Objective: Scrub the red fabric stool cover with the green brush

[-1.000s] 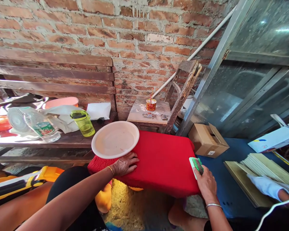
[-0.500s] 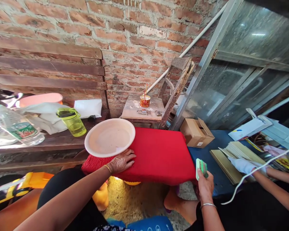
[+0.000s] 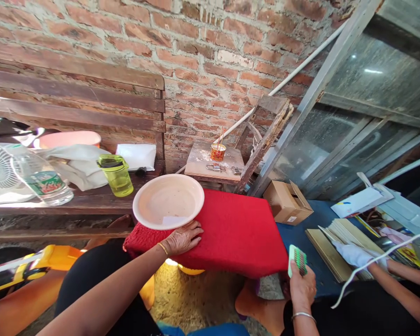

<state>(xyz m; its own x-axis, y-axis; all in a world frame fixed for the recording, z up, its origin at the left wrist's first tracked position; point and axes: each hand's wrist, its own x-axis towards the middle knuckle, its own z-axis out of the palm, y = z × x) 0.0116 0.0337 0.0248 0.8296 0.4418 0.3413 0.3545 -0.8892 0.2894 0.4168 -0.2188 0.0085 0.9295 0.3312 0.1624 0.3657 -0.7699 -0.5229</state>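
And there was the right hand (image 3: 303, 284), out on the far side, fingers curled firmly round a green scrubbing brush (image 3: 298, 260), which stood up out of the fist, bristles turned away from the red cloth (image 3: 240, 228)! The brush was just off the cloth's right-hand end; whether it touched the edge, one could not tell. Over on the other side, the left hand (image 3: 184, 239) lay palm down on that cloth, fingers stretched out and slightly parted, gripping nothing, right beside the near rim of a pale round basin (image 3: 168, 198). The basin sat upright at the cloth's far left corner, close to the slatted bench with its lime-green bottle (image 3: 117, 177). To the right, a cardboard box (image 3: 280, 205) stood on a blue surface (image 3: 298, 234), and a co-worker's white-gloved hand (image 3: 352, 253) rested by a stack of pale sheets (image 3: 346, 225)
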